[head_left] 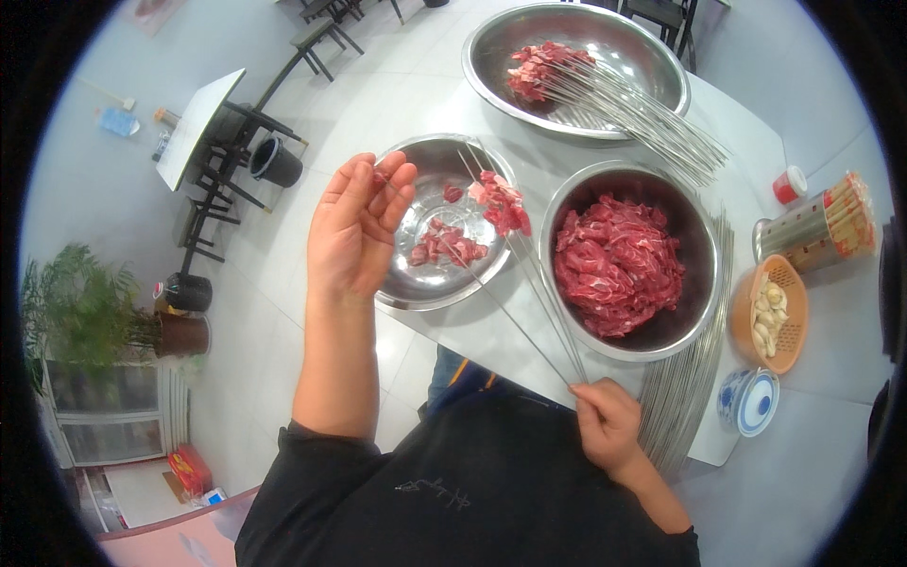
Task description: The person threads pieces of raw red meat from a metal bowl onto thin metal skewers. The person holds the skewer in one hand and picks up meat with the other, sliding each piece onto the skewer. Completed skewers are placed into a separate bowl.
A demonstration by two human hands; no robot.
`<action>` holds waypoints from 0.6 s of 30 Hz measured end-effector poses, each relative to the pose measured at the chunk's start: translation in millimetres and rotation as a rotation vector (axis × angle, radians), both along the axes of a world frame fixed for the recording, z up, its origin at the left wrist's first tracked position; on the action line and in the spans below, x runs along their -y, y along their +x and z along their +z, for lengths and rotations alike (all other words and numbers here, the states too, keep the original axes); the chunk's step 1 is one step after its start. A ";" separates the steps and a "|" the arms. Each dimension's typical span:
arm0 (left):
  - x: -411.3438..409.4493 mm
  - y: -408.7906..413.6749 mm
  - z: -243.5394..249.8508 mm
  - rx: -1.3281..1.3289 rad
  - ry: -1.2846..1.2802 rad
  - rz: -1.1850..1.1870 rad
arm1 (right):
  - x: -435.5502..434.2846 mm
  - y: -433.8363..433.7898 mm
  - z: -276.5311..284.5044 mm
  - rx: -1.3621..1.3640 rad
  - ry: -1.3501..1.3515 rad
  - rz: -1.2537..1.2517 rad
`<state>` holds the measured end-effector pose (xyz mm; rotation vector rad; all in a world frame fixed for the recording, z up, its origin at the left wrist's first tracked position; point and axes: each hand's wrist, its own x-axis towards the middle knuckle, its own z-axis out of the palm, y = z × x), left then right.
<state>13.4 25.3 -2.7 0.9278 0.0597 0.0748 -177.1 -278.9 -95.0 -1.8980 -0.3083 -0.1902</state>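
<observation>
My left hand is raised at the left rim of a small steel bowl, palm up, with a small piece of raw meat between its fingers. My right hand grips the lower ends of several thin metal skewers. Meat chunks are threaded near the far ends of some of them, above the small bowl. One separate skewer slants from the right hand towards the left hand. Loose meat pieces lie in the small bowl. A deeper steel bowl to its right holds sliced raw meat.
A large steel basin at the back holds loaded skewers. Bare skewers lie on the white table. Along the right stand an orange basket of garlic, a lidded blue-and-white container and a perforated metal holder.
</observation>
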 end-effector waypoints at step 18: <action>5.1 -6.8 -0.2 0.109 0.122 0.073 | 0.4 -2.3 -1.9 0.009 -0.003 -0.013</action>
